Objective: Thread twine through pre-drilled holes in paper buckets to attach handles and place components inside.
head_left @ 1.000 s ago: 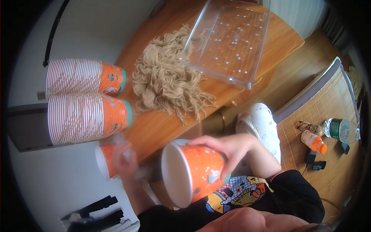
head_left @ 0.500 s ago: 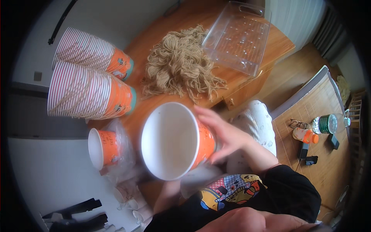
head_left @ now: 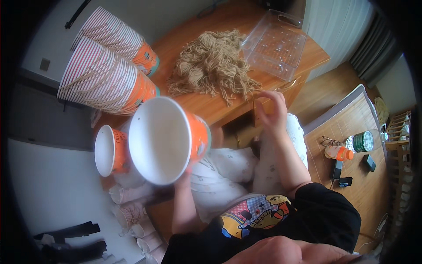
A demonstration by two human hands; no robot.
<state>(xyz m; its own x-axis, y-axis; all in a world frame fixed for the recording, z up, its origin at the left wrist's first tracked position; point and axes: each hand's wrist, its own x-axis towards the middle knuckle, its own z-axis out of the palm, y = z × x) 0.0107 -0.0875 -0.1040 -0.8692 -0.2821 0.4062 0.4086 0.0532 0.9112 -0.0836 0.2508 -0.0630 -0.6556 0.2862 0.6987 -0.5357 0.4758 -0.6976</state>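
My left hand holds a large orange paper cup from below, its white inside facing me. Most of that hand's fingers are hidden behind the cup. My right hand hangs free, fingers curved and apart, beside the table edge. Left of the held cup, another orange paper cup lies tilted with its mouth toward me. Behind them, a near stack of nested paper cups and a far stack lean on the table, with tan cords across their striped rims.
A tangled heap of tan cord covers the middle of the wooden table. Beyond it sits a clear plastic tray with small bits in it. Wrapped cup sleeves lie lower left. At right, a mat bears a water bottle and glasses.
My right hand has let go of the cup and drawn away up and to the right. The cup has moved left and up in my left hand.
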